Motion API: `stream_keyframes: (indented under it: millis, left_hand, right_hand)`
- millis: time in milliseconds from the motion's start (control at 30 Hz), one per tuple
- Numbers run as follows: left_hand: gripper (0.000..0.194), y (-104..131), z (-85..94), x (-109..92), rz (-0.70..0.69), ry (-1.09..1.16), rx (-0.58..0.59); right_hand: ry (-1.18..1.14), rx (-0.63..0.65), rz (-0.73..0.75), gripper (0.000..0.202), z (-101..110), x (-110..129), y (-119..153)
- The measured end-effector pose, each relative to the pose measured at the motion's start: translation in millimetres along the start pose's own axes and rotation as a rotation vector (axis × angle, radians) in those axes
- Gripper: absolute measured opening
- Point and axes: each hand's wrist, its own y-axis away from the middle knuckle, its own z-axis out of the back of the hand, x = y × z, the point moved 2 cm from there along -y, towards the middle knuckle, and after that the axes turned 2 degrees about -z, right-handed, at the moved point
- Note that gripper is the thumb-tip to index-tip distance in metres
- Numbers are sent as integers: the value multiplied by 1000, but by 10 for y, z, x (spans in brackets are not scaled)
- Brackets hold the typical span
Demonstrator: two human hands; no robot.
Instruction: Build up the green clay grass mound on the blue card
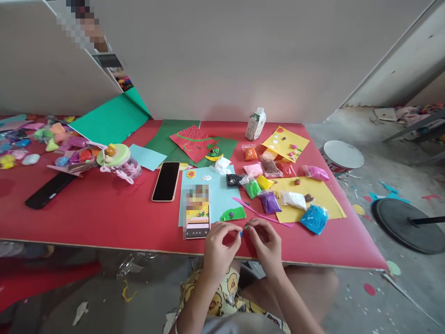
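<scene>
Near the table's front edge, my left hand (pixel 222 239) pinches a small blue piece of clay (pixel 241 234) between thumb and forefinger. Close beside it, my right hand (pixel 264 239) pinches a tiny dark green piece (pixel 246 227), mostly hidden by the fingertips. Just beyond them lies a green clay strip (pixel 232 214) with a small purple flower on it. It rests on a light blue sheet (pixel 222 188) that also bears a clay sun (pixel 191 174) and a white cloud (pixel 206 177). Left of my hands, a phone (pixel 198 218) shows a flower picture.
Bagged clay in several colours, such as a purple bag (pixel 270 202) and a blue bag (pixel 314 220), lies to the right beside a pink plastic tool (pixel 260 215). A dark-screened phone (pixel 166 182) is at left. A carton (pixel 256 124) stands at the back near the white panel.
</scene>
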Motion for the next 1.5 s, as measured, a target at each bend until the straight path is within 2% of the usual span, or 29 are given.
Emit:
stream_keyframes:
  millis: [100, 233, 300, 400, 567, 700, 833, 900, 1000, 1167, 1267, 1367, 1500]
  left_hand:
    - [13, -24, 126, -9, 28, 55, -5]
    - [10, -47, 239, 40, 27, 102, 22]
    - [7, -43, 239, 79, 9, 118, 33]
    - [5, -18, 176, 121, -50, 97, 32]
    - [10, 22, 8, 95, -180, 27, -57]
    - [12, -13, -125, 43, -281, -131, -117]
    - [14, -67, -225, 20, -416, -239, -90]
    - [16, -73, -250, 15, -471, -260, -50]
    - [17, -55, -241, 10, -529, -293, 10]
    - [12, -29, -156, 46, -482, -222, 147]
    - [8, -29, -116, 99, -391, -148, 156]
    - [8, -29, -108, 158, -329, -92, 126]
    - [8, -19, -126, 237, -290, -36, 99]
  right_hand:
    - [74, -55, 38, 13, -15, -31, 13]
    - [380, 7, 138, 12, -34, -24, 29]
    - [541, 44, 190, 11, -22, -14, 30]
    - [638, 69, 222, 16, 11, -1, 27]
    - [516, -60, 186, 32, -7, 88, 115]
    - [223, -54, -38, 43, -101, 110, 270]
    - [27, -131, -185, 49, -112, 77, 335]
    - [38, -177, -184, 48, -67, 78, 321]
    - [223, -181, -131, 43, 21, 113, 292]
    - [593, -116, 96, 36, 71, 153, 310]
    - [690, -102, 198, 32, 39, 115, 342]
    - [717, -127, 203, 32, -6, 70, 366]
    - [659, -171, 95, 34, -76, 63, 378]
